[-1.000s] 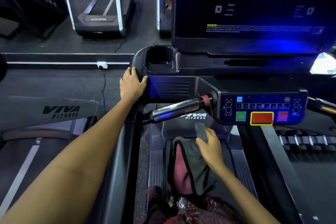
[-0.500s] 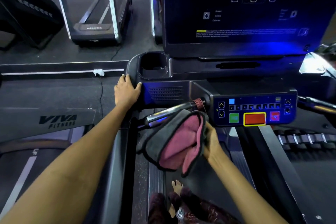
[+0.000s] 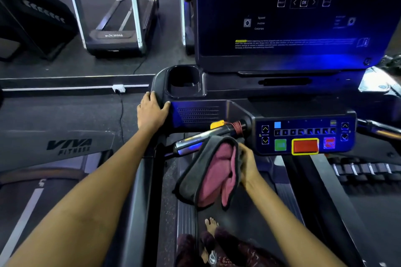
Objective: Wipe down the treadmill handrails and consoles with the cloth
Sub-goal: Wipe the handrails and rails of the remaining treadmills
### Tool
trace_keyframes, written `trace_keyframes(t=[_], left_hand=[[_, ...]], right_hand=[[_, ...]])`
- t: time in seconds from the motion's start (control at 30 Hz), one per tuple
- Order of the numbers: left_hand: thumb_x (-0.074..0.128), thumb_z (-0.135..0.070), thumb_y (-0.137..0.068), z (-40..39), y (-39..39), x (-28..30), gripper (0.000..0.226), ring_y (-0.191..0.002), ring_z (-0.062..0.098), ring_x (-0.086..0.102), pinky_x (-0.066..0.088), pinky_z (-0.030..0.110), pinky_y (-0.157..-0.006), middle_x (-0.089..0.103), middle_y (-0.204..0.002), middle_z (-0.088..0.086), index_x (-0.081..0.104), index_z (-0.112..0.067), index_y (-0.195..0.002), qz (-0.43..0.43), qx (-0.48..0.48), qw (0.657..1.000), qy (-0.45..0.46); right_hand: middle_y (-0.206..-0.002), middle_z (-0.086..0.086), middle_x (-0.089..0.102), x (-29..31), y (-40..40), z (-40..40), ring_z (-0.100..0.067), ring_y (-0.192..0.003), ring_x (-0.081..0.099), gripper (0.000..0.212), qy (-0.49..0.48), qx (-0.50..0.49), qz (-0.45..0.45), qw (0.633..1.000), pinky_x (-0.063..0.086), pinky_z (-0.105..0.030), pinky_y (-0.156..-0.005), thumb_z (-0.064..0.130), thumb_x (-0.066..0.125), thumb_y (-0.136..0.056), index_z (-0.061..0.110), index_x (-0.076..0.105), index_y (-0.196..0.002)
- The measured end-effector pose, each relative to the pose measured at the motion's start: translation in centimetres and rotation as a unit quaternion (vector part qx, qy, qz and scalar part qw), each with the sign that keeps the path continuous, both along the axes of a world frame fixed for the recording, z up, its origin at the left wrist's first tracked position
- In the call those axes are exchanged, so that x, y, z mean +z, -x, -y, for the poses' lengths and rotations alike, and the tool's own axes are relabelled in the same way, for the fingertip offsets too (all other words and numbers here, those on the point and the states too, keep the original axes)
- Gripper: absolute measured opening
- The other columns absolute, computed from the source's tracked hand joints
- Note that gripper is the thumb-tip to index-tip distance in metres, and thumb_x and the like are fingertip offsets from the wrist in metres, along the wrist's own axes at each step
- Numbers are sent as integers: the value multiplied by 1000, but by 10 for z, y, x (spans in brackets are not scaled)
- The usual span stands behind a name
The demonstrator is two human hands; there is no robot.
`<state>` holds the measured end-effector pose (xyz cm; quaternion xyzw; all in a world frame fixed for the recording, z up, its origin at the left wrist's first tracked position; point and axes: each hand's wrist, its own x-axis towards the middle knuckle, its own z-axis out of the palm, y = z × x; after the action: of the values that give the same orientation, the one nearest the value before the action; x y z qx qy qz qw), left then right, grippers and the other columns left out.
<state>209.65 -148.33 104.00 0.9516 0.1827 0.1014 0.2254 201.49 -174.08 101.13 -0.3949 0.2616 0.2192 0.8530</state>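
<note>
I stand on a treadmill facing its dark console screen [image 3: 299, 17]. My left hand [image 3: 152, 112] rests on the left corner of the console housing, beside the cup holder [image 3: 184, 81], fingers wrapped over the edge. My right hand [image 3: 247, 165] grips a grey cloth with a pink inside [image 3: 214, 171]. The cloth hangs folded just under the chrome left handrail grip [image 3: 201, 138] and touches its underside. The button panel [image 3: 303, 134] with green, red and blue keys sits just right of the cloth.
A second chrome grip [image 3: 377, 130] sticks out right of the panel. Another treadmill [image 3: 115, 34] stands ahead on the left, and a neighbouring deck marked VIVA FITNESS [image 3: 69, 145] lies at my left. Dumbbells [image 3: 364, 171] line the right. My bare foot [image 3: 211, 226] is on the belt.
My right hand lifted the cloth from low over the belt up to the chrome left grip. The left hand stayed on the console corner.
</note>
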Motion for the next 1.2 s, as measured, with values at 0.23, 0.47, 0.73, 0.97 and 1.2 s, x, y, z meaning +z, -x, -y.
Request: trace_keyframes(t=[0.23, 0.47, 0.73, 0.97, 1.2], left_hand=[[49, -42, -93, 0, 0, 0, 65, -137, 34, 29, 24, 45, -112, 29, -150, 19, 33, -2, -142, 2, 2, 1000, 3], [49, -43, -93, 1, 1, 0, 67, -137, 35, 29, 24, 45, -113, 28, -151, 19, 31, -3, -143, 5, 3, 1000, 9], [50, -44, -92, -1, -1, -1, 67, -137, 34, 29, 25, 44, -113, 28, -151, 19, 33, -3, -142, 13, 4, 999, 32], [52, -50, -89, -3, -4, -5, 69, -132, 35, 34, 29, 45, -109, 36, -145, 20, 39, -2, -136, 17, 4, 999, 31], [51, -52, -89, -3, -6, -6, 70, -133, 35, 34, 29, 45, -110, 36, -144, 19, 39, -2, -136, 19, 4, 999, 27]], right_hand=[[-46, 1, 55, -4, 9, -5, -13, -42, 52, 37, 21, 3, -15, 1000, 41, -27, -58, 18, 41, -90, 16, 53, -56], [-48, 3, 60, -4, -6, -24, -12, -42, 56, 29, 55, 20, -9, 998, 44, -19, -51, 15, 42, -91, 15, 54, -64], [-42, 2, 55, -11, 2, -27, -12, -35, 52, 43, 60, 1, -23, 998, 41, -13, -42, 7, 40, -90, 14, 53, -50], [-40, 4, 55, -15, 23, -60, -8, -34, 51, 44, 78, 110, -20, 991, 41, -16, -45, 4, 38, -91, 14, 53, -50], [-41, 1, 53, -16, 16, -59, -10, -37, 52, 45, 84, 123, -9, 989, 44, -18, -48, -4, 37, -84, 13, 54, -46]])
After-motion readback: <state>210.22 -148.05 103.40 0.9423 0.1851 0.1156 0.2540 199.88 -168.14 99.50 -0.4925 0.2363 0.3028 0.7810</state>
